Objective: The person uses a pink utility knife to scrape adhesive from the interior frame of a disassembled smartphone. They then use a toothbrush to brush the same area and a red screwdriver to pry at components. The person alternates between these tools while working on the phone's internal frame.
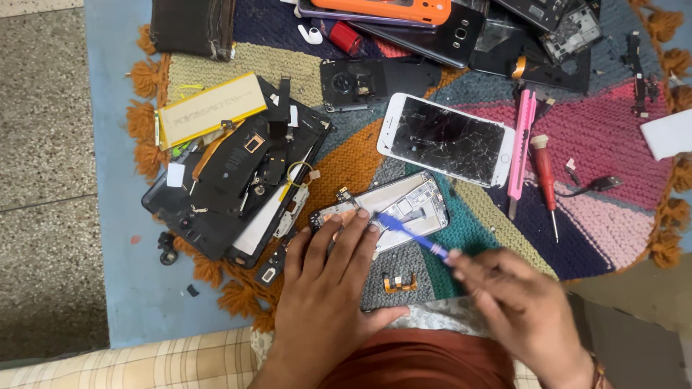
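Blue plastic pry tool [407, 232], thin, pinched in the closed right hand [520, 306]; tip resting on an opened silver phone frame [393, 209] near the middle of the multicoloured knitted mat [605, 144]. Left hand [328, 288], fingers spread flat, presses the frame's near edge. White cracked-screen phone [447, 139] lies just beyond; pink utility knife [520, 148] beside it.

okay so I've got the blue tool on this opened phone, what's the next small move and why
Probably ease the blue pry tool a little further along the opened phone frame, keeping it shallow. Its tip already sits on the frame's inner parts, the left hand pins the frame's near end flat, and the right hand grips the handle, blurred.
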